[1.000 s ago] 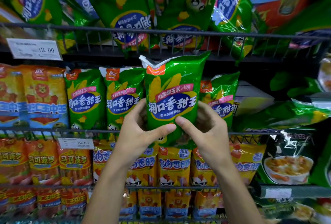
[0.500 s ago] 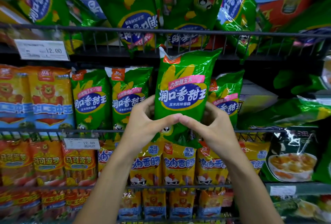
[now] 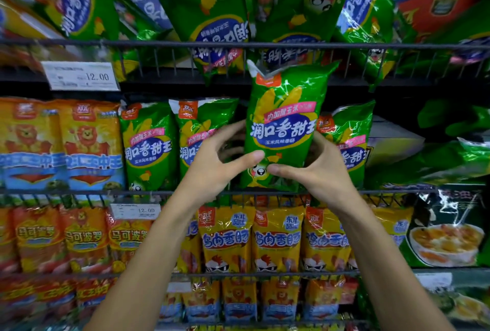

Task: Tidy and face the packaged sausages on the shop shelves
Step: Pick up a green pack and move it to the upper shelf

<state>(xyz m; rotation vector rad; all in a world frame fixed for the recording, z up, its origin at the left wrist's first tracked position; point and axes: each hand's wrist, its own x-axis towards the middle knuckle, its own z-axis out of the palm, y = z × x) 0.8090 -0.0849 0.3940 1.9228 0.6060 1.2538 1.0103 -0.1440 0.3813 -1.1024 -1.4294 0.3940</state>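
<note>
Plainly the green corn-sausage pack point(image 3: 285, 129) is a soft, glossy film bag, light enough to judge by how it stands up from a grasp low on its body, and likely slippery where the foil shines. It sits at the middle of the view, upright with a slight lean toward one o'clock, label facing out, its lower end just behind the wire rail point(image 3: 79, 192) of the middle shelf. The left hand point(image 3: 212, 169) curls round its lower edge at nine o'clock, thumb laid across the front; the right hand point(image 3: 322, 171) does the same at three o'clock, thumb tips nearly meeting on the cartoon face. That low, two-sided hold looks sound; squeezing higher would probably crease the print. The torn white top corner at twelve o'clock reaches the upper shelf rail point(image 3: 397, 45), so there is little room to lift. At nine o'clock stand two matching green packs point(image 3: 148, 145), at three o'clock another green pack point(image 3: 350, 140), touching or nearly so; the slot between them is snug, so the pack should go straight back and down.
</note>
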